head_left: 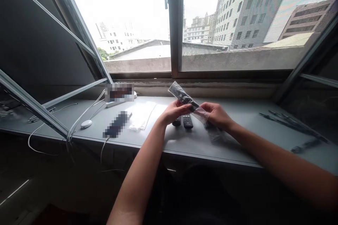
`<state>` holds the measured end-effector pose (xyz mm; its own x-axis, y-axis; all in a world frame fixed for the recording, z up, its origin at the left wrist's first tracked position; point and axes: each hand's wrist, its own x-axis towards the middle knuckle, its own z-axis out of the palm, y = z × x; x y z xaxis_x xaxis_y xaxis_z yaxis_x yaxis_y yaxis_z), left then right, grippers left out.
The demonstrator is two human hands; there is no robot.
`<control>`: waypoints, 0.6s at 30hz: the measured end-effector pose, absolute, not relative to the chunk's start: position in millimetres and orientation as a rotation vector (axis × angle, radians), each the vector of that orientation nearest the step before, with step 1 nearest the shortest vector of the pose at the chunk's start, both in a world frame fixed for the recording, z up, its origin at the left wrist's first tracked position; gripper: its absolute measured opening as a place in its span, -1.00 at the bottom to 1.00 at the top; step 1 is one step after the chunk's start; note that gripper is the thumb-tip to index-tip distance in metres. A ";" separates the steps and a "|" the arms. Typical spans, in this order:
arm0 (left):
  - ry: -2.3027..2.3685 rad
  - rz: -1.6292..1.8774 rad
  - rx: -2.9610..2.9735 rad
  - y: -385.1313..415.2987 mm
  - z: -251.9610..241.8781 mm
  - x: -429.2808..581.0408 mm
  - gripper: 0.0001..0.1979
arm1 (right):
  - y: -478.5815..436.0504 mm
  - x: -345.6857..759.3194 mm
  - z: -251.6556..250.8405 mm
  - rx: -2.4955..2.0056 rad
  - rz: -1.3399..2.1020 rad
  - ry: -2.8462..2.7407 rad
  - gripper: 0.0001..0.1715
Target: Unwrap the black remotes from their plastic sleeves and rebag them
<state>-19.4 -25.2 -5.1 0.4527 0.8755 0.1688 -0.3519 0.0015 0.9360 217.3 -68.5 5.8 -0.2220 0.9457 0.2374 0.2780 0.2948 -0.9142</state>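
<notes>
Both hands grip a bagged remote (pixel 185 98) over the pair of remotes (pixel 187 122) on the desk (pixel 190 146); it slants from behind that pair to its right, left hand (pixel 172 113) nearer the pair than right hand (pixel 218 115).

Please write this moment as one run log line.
left hand: holding long, clear plastic sleeve, dark item inside | right hand: holding its lower part | two slim, black remote controls: side by side on grey table

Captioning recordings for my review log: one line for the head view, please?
Left grip and right grip hold clear plastic packaging near two black remotes on a desk by a window.
</notes>
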 end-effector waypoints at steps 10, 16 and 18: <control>0.697 1.371 0.994 -10.8 -4.6 -26.2 -0.58 | -59.1 217.0 -0.6 -0.784 0.981 -1.667 -0.01; 0.660 1.275 1.061 -13.0 -7.2 -24.1 -0.54 | -63.6 219.4 3.8 -0.705 1.094 -1.818 -0.30; 0.633 1.226 1.115 -15.6 -7.8 -22.7 -0.53 | -66.6 219.8 6.7 -0.764 1.088 -1.872 -0.38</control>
